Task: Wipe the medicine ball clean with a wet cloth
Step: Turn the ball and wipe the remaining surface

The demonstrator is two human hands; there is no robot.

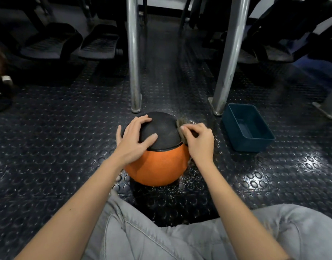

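We see the medicine ball (157, 158) on the floor (67, 147) between both hands: our left hand (134, 137) lies spread on its top, our right hand (198, 141) presses the gripped cloth (180, 122) against its right flank.

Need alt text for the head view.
A left hand rests on an orange-and-black medicine ball on studded rubber floor; the right hand grips a brownish cloth against its side. A blue rectangular plastic tub stands nearby.

Colours and patterns seen
Medicine ball (157, 166) orange below, black above; tub (255, 141) teal; floor (49, 147) dark, circle-studded.
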